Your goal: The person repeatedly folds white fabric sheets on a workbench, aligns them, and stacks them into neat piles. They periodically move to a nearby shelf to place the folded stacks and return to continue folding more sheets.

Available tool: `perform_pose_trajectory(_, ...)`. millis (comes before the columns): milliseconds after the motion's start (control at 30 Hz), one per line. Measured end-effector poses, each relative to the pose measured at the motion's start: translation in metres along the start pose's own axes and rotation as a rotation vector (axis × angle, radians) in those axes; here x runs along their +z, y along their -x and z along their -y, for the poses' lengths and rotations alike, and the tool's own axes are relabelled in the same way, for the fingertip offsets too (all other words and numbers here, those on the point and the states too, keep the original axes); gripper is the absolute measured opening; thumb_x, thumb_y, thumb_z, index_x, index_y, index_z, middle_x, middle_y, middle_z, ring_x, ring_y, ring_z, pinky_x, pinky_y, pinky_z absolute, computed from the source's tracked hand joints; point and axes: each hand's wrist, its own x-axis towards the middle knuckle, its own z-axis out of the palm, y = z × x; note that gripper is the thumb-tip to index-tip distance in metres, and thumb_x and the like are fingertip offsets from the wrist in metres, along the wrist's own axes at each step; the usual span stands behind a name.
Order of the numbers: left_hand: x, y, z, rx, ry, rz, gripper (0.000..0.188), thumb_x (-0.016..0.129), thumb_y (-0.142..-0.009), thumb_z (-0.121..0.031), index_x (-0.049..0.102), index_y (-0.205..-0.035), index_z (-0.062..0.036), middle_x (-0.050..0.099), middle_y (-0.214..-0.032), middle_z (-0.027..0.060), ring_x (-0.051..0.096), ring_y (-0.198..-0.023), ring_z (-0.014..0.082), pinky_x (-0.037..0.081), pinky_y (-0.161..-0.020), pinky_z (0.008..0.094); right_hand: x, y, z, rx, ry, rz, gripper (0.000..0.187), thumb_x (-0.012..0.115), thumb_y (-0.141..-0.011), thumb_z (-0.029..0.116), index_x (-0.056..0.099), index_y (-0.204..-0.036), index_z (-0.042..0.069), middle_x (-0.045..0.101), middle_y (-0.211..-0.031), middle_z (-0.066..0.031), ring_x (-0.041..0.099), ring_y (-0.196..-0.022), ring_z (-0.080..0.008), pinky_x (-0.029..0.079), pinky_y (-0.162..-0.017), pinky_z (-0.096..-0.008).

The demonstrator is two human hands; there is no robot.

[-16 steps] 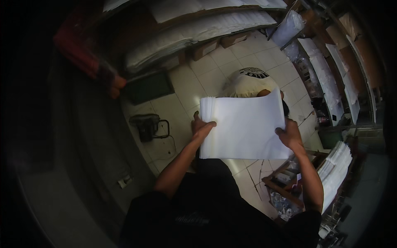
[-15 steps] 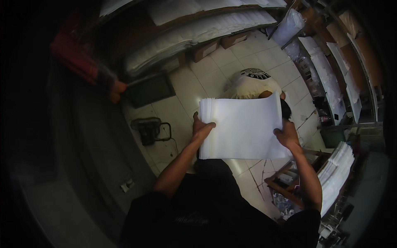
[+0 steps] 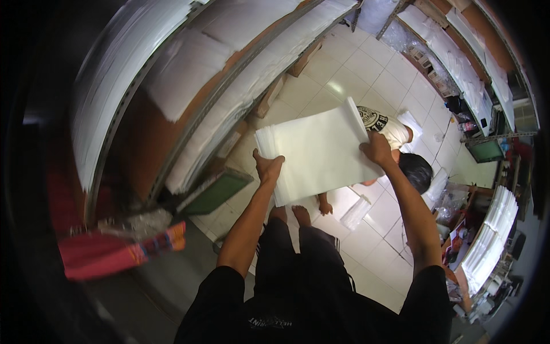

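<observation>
A stack of white sheets (image 3: 323, 150) is held out in front of me, above the floor. My left hand (image 3: 267, 168) grips its left edge, thumb on top and fingers beneath, where the layered edges look thicker. On the right edge, my right hand (image 3: 376, 150) is closed with its thumb over the top; that edge curls upward. The fingers under the stack are mostly hidden. Below and beyond it, a person (image 3: 416, 172) in a cream shirt is low on the tiled floor, partly covered by the stack and my right arm.
Metal-framed shelves (image 3: 212, 106) loaded with white sheets stand at the left, more shelves (image 3: 447, 51) at the far right. A green panel (image 3: 215, 192) leans by the left shelves. Red cloth (image 3: 103, 252) lies lower left. Clear plastic packets (image 3: 356, 212) rest on the floor; white sheets (image 3: 490, 241) stand at right.
My view has swung, showing more of the left shelves and the person on the floor. The stack now sits tilted, its right side raised; both hands keep their hold.
</observation>
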Motion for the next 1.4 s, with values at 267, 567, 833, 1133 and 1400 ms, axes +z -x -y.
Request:
perform_pose_trajectory(267, 0.043, -0.223, -0.092, 0.097, 0.07, -0.134, 0.111, 0.078, -0.068, -0.011, 0.014, -0.158, 0.0014, 0.046, -0.145, 0.0291, 0.054, -0.128, 0.0423, 0.041, -0.113, 0.0419, 0.04, -0.257, 0.033, 0.053, -0.276, -0.04, 0.046, 0.08, -0.073, 0.016, 0.073, -0.116, 0.001, 0.075, -0.104, -0.0225, 0.073, -0.094, -0.0307, 0.055, -0.089, -0.039)
perform_pose_trajectory(567, 0.054, -0.372, -0.153, -0.047, 0.375, -0.15, 0.052, 0.074, -0.082, -0.013, 0.061, -0.127, 0.0076, 0.064, -0.126, 0.0193, 0.06, -0.114, 0.0334, 0.046, -0.103, 0.0389, 0.073, -0.491, 0.091, -0.032, -0.447, 0.057, 0.059, 0.079, -0.075, 0.02, 0.065, -0.127, -0.005, 0.071, -0.116, -0.0226, 0.067, -0.111, -0.0314, 0.051, -0.099, -0.0385)
perform_pose_trajectory(833, 0.025, -0.441, -0.16, 0.041, 0.379, -0.101, 0.054, 0.071, -0.09, -0.022, 0.056, -0.131, 0.0102, 0.06, -0.133, 0.0229, 0.058, -0.119, 0.0384, 0.045, -0.104, 0.0449, 0.09, -0.613, 0.132, -0.292, -0.466, 0.275, 0.067, 0.077, -0.079, 0.021, 0.056, -0.138, -0.003, 0.06, -0.135, -0.0252, 0.058, -0.125, -0.0359, 0.046, -0.106, -0.0415)
perform_pose_trajectory(1133, 0.003, -0.433, -0.161, 0.063, 0.311, -0.176, 0.058, 0.07, -0.091, -0.025, 0.054, -0.133, 0.0113, 0.057, -0.135, 0.0266, 0.055, -0.122, 0.0416, 0.041, -0.107, 0.0479, 0.11, -0.642, 0.199, -0.402, -0.612, 0.346, 0.061, 0.076, -0.082, 0.018, 0.056, -0.137, -0.001, 0.058, -0.138, -0.0245, 0.055, -0.129, -0.0375, 0.044, -0.108, -0.0439)
perform_pose_trajectory(1400, 0.008, -0.435, -0.157, 0.1, 0.232, -0.218, 0.061, 0.069, -0.092, -0.027, 0.051, -0.135, 0.0124, 0.055, -0.137, 0.03, 0.053, -0.125, 0.0444, 0.038, -0.11, 0.0505, 0.123, -0.641, 0.212, -0.423, -0.603, 0.31, 0.061, 0.075, -0.083, 0.017, 0.055, -0.139, 0.0, 0.055, -0.14, -0.0248, 0.053, -0.131, -0.039, 0.043, -0.109, -0.0447)
